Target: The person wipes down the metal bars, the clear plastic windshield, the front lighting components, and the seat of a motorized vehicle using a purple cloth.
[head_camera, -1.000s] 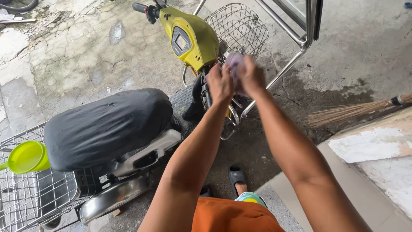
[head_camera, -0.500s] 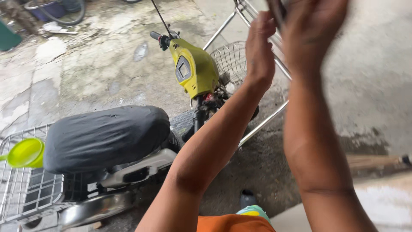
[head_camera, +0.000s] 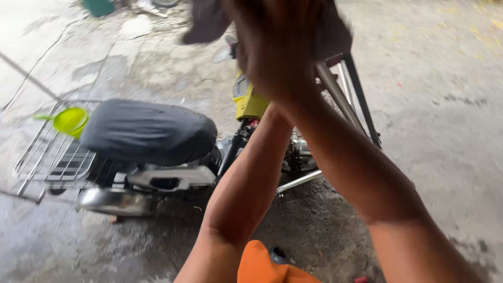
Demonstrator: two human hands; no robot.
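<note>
Though blur hides the fingers, both hands are raised close to the camera: right hand and left hand pressed together; grip can't be told; dark cloth at the left hand's edge, above yellow scooter.

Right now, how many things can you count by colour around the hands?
Yellow-green: 2, the scooter's front panel and the plastic scoop
Black: 1, the seat cover
Silver: 1, the rear wire rack
Orange: 1, the person's garment
Dark, blurred: 1, cloth by the raised hands
Total: 6
</note>
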